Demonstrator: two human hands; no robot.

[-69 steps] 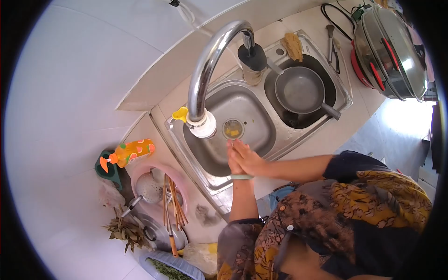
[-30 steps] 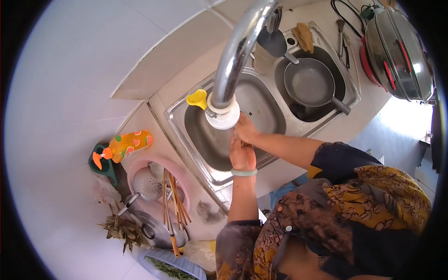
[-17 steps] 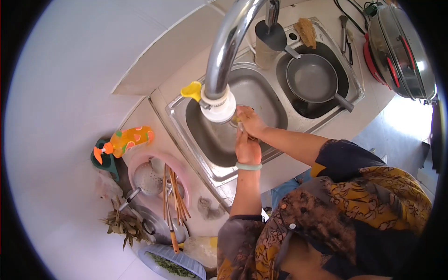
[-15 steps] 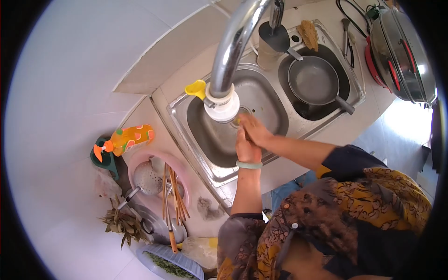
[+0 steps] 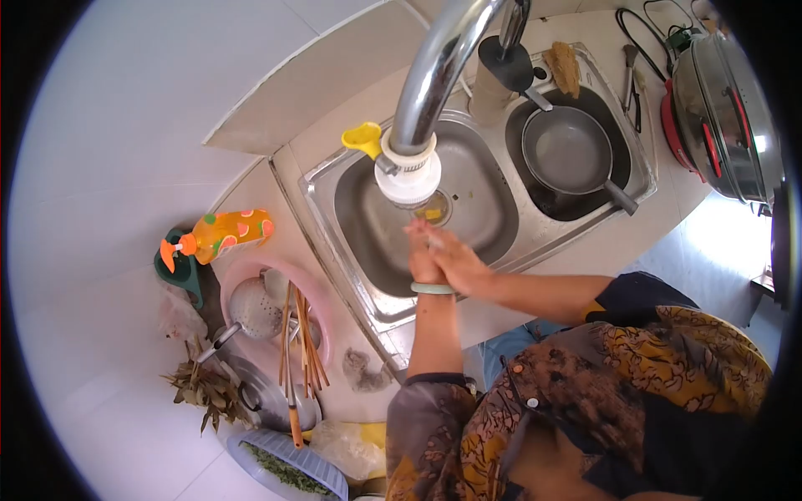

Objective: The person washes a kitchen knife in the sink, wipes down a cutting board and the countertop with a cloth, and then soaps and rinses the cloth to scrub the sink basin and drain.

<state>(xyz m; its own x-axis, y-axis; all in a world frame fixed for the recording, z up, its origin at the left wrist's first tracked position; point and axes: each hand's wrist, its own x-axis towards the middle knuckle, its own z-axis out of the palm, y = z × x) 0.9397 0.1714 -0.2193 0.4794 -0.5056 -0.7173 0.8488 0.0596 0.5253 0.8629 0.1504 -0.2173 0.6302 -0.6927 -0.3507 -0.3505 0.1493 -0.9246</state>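
My left hand [image 5: 424, 257], with a pale green bangle [image 5: 433, 289] at its wrist, is over the near part of the left sink basin [image 5: 380, 259]. My right hand [image 5: 458, 260] lies against it, palm to palm, its fingers stretched out. Both hands are slightly blurred, and no object shows between them. Just beyond the fingertips is the drain [image 5: 436, 209] with yellow bits in it. The white tap head [image 5: 412, 179], with a yellow lever [image 5: 362, 139], hangs above the basin.
A grey pan [image 5: 568, 150] sits in the right basin. At the left are an orange soap bottle [image 5: 230, 234] and a pink basin [image 5: 242, 271] holding a strainer and chopsticks. A lidded pot [image 5: 727, 117] stands at the upper right.
My hands have drawn back from the drain toward my body, which shows more of the drain and its yellow bits. The camera view has shifted slightly.
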